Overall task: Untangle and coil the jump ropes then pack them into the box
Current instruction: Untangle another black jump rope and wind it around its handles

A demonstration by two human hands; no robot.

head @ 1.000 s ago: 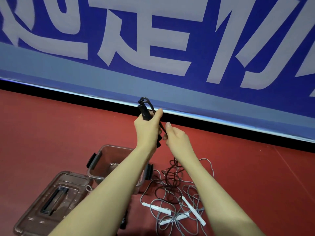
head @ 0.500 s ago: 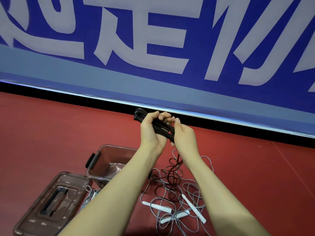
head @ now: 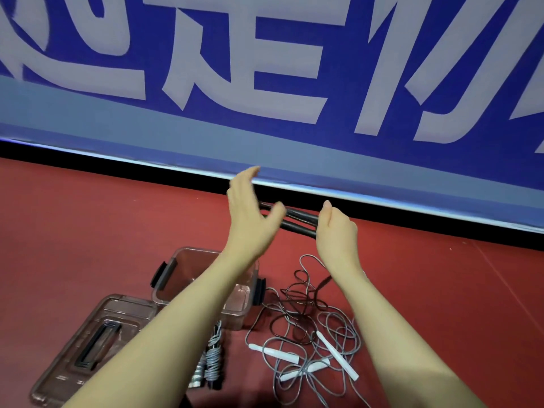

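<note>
Since half a second ago, the left hand [head: 250, 207] has released the black handles [head: 297, 220] and lifted clear, fingers now spread wide and blurred with motion. Right hand [head: 335, 231] grips the paired black handles at their right end, holding them level above the floor. Their dark cord [head: 306, 293] hangs down into the tangle below, uncoiled. One rope, a wound grey bundle [head: 212, 360], lies finished on the red floor [head: 88, 231] beside the box [head: 188, 260], not yet packed. The grey rope with white handles [head: 312, 348] remains tangled. The lid [head: 88, 343] lies off, left of the box. Judgement: roughly one-third done; two ropes to coil, all packing outstanding.
</note>
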